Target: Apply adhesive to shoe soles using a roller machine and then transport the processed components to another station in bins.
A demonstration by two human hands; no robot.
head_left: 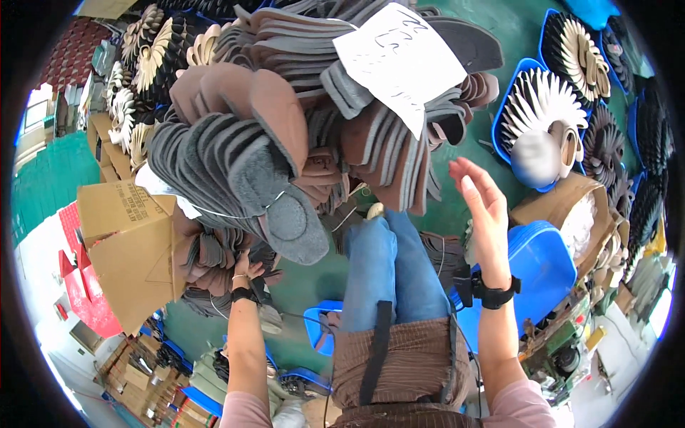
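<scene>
On a crowded workshop floor, seen from the head camera, the left hand is half buried in a bundle of grey and brown felt insoles, its grip impossible to make out. The right hand hovers spread and empty above a blue plastic bin, beside the larger tied felt stack topped by a white paper sheet.
</scene>
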